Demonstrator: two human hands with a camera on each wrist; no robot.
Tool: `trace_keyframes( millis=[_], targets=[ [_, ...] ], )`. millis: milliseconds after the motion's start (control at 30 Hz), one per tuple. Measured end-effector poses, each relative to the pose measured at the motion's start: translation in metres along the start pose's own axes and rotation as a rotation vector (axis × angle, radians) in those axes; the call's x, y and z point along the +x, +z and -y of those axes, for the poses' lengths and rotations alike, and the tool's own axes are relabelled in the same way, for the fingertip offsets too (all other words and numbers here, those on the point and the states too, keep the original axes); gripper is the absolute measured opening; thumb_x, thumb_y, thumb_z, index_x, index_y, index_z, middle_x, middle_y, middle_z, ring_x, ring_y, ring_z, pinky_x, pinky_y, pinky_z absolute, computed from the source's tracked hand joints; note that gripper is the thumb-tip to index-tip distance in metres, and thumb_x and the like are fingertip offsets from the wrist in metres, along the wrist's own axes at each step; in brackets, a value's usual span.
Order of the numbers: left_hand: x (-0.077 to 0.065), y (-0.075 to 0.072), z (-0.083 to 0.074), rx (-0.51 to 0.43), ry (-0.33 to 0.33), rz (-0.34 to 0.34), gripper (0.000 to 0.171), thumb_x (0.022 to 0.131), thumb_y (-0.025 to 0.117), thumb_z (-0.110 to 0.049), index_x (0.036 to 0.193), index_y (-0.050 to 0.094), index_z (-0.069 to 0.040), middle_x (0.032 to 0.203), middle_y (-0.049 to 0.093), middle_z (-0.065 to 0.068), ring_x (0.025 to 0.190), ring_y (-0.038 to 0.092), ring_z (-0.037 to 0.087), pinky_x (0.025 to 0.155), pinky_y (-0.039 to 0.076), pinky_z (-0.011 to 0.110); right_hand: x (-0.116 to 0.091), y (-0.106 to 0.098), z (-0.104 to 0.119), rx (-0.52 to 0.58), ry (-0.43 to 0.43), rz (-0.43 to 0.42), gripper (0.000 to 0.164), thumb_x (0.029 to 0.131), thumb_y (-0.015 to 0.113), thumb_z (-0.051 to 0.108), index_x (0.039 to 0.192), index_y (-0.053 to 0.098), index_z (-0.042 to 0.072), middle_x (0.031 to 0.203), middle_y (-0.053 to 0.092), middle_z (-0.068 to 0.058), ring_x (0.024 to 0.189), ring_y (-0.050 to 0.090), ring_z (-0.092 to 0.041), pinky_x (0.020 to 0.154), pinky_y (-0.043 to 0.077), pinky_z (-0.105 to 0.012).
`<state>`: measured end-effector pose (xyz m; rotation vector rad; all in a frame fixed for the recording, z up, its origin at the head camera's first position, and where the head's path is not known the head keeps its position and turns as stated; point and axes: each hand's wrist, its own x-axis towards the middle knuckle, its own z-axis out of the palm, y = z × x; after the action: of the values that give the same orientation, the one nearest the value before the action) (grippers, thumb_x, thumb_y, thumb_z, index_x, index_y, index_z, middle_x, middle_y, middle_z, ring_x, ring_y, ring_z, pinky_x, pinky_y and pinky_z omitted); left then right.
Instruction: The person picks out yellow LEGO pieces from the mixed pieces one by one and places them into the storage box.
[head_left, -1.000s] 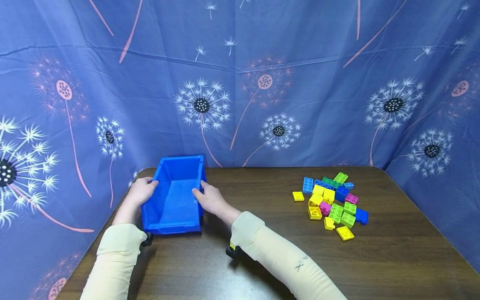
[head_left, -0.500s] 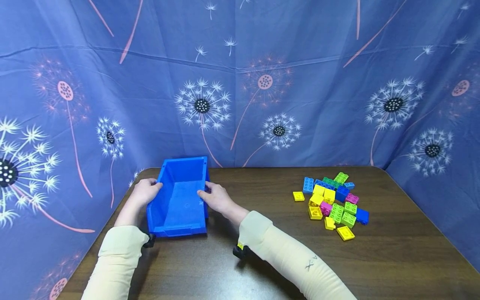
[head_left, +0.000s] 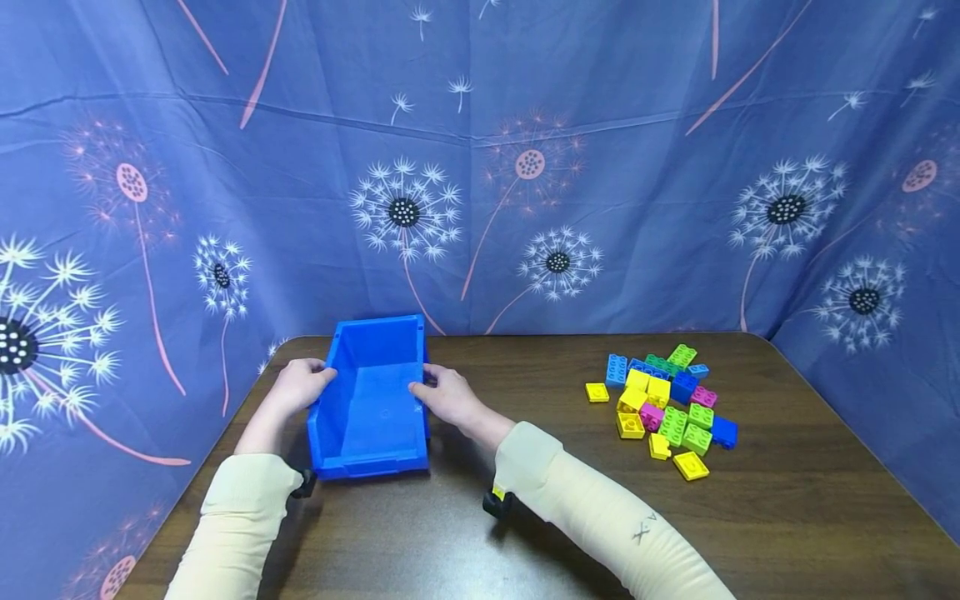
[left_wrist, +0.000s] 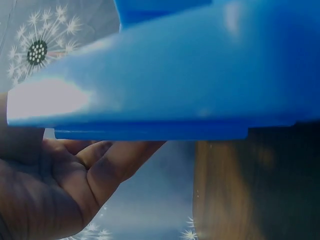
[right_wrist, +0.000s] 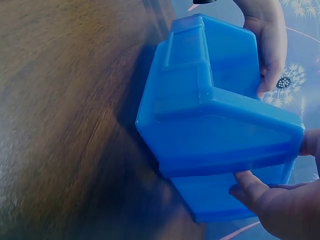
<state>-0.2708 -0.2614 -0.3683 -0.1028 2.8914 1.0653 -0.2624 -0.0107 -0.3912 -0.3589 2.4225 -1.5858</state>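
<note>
A blue plastic bin (head_left: 384, 417) with a low front lip stands at the left of the table, and nothing lies inside it. My left hand (head_left: 302, 387) grips its left wall, thumb over the rim. On the opposite wall my right hand (head_left: 456, 400) holds on, with the thumb at the rim and fingers outside. In the left wrist view the bin's side (left_wrist: 165, 80) hides part of the left hand (left_wrist: 75, 185). The right wrist view has right-hand fingers (right_wrist: 252, 187) against the outer wall. Whether the bin touches the table I cannot tell.
A loose cluster of toy building bricks (head_left: 673, 425), yellow, green, blue and magenta, lies on the right of the brown wooden table (head_left: 517, 367). A blue dandelion-print cloth (head_left: 480, 200) hangs along the back and both sides.
Both hands have carried the blue bin a little to the right and slightly toward the front of the table. The bricks have stayed where they were.
</note>
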Motion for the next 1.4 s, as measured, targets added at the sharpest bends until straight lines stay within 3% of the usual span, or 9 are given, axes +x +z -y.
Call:
trace_keyframes(
  millis=[300,600,1067,1400],
  targets=[
    [-0.004,0.009,-0.011,-0.049,-0.003,0.011,0.047,0.097,0.042,-0.02,0.13,0.041,0.014,0.122,0.051,0.036,0.107,0.057,0.047,0.081,0.053,0.051,-0.006,-0.012,-0.006,-0.002,-0.003,-0.001,0.056,0.095,0.055,0.029,0.14,0.039,0.001,0.135,0.052,-0.018,0.123,0.052,-0.032,0.098,0.044,-0.047],
    [-0.006,0.017,-0.023,-0.02,0.017,0.017,0.047,0.097,0.043,-0.02,0.13,0.041,0.014,0.123,0.052,0.035,0.109,0.056,0.047,0.086,0.05,0.053,-0.015,-0.024,-0.01,0.012,0.024,-0.006,0.057,0.094,0.055,0.03,0.141,0.038,0.003,0.138,0.049,-0.017,0.124,0.051,-0.033,0.098,0.044,-0.049],
    [-0.007,0.028,-0.037,0.013,0.045,0.008,0.046,0.095,0.045,-0.018,0.127,0.045,0.014,0.118,0.056,0.034,0.105,0.059,0.044,0.084,0.051,0.05,-0.027,-0.039,-0.014,-0.016,0.008,-0.029,0.054,0.094,0.056,0.026,0.138,0.041,-0.001,0.133,0.052,-0.02,0.121,0.053,-0.034,0.096,0.045,-0.048],
    [-0.007,0.038,-0.047,0.026,0.073,0.02,0.045,0.094,0.047,-0.017,0.126,0.046,0.014,0.115,0.059,0.032,0.1,0.063,0.04,0.082,0.053,0.048,-0.035,-0.052,-0.02,0.026,0.019,-0.035,0.054,0.093,0.057,0.025,0.137,0.041,-0.002,0.133,0.052,-0.022,0.119,0.054,-0.035,0.092,0.049,-0.044]
  ],
)
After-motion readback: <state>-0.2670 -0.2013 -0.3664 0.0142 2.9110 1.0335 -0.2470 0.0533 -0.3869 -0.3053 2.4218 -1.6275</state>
